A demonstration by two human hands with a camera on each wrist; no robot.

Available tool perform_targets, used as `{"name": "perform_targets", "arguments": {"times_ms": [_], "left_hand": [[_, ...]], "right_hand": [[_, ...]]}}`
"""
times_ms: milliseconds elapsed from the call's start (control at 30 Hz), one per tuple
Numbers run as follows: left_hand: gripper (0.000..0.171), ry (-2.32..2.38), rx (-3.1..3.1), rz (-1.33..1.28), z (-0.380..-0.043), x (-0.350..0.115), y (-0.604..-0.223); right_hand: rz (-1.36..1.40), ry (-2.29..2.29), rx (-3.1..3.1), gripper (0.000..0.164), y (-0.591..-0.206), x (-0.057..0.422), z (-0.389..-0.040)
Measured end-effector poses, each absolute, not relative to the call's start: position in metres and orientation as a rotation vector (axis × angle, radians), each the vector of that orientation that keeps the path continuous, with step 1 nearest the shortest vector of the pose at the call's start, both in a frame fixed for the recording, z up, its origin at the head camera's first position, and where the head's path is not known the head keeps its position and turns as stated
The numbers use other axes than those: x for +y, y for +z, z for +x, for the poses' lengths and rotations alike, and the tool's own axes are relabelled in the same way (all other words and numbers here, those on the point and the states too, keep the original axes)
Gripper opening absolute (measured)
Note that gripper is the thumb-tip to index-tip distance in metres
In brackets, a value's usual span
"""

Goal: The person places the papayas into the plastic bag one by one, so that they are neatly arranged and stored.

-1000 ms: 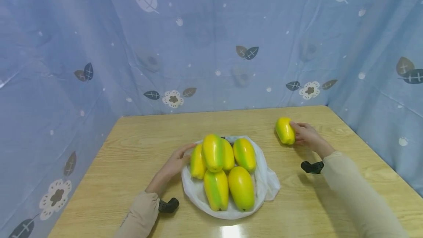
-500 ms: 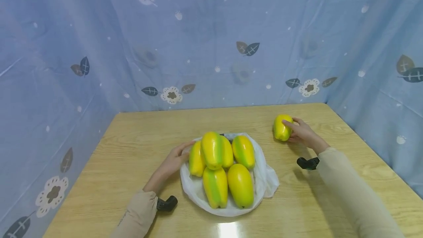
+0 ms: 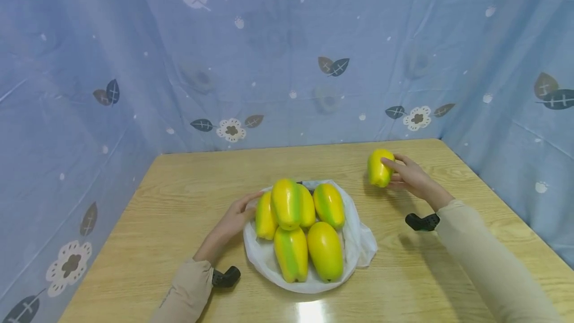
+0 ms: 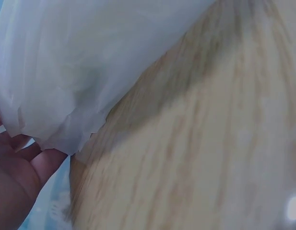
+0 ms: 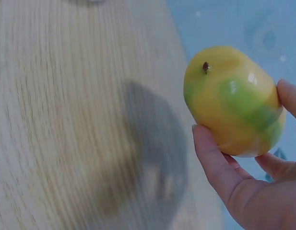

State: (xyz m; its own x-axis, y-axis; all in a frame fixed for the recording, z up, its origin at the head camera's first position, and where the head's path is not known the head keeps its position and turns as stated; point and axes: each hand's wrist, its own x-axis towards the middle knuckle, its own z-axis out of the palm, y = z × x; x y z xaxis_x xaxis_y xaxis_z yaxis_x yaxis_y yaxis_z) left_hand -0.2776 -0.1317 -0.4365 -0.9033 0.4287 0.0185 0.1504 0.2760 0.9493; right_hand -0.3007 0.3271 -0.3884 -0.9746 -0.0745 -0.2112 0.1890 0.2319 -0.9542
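A white plastic bag, its mouth spread wide, stands at the middle of the table with several yellow-green papayas in it. One papaya lies on top of the others. My left hand holds the bag's left edge; in the left wrist view some of its fingers pass behind the thin plastic and are hidden. At the back right, my right hand grips a single papaya between thumb and fingers. The right wrist view shows this papaya held above the table, its shadow apart from it.
The wooden table is bounded by a blue leaf-patterned curtain at the back and sides. A loose flap of the bag spreads to the right. Black devices are worn on the wrists.
My right hand has lifted its papaya and moved it slightly left and away, turning it more upright. The left hand stays at the bag's edge. The head view has shifted a little.
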Motion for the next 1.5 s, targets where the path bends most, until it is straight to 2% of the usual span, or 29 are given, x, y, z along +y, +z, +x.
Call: {"name": "perform_targets", "arguments": {"times_ms": [167,467,1167,1500], "left_hand": [[0.044,1.688,2.346,0.521,-0.289,-0.133,-0.46],[0.045,1.671,2.342,0.524,-0.289,-0.134,-0.459],[0.048,1.608,2.337,0.657,-0.289,-0.134,-0.454],[0.046,1.623,2.298,0.68,-0.288,-0.135,-0.454]], "right_hand": [[0.043,-1.81,2.293,0.087,-0.377,0.317,-0.296],[-0.037,-1.8,2.252,0.086,-0.36,0.284,-0.282],[-0.174,-1.787,2.088,0.072,-0.367,0.229,-0.248],[-0.134,-1.754,2.109,0.071,-0.369,0.213,-0.241]]}}
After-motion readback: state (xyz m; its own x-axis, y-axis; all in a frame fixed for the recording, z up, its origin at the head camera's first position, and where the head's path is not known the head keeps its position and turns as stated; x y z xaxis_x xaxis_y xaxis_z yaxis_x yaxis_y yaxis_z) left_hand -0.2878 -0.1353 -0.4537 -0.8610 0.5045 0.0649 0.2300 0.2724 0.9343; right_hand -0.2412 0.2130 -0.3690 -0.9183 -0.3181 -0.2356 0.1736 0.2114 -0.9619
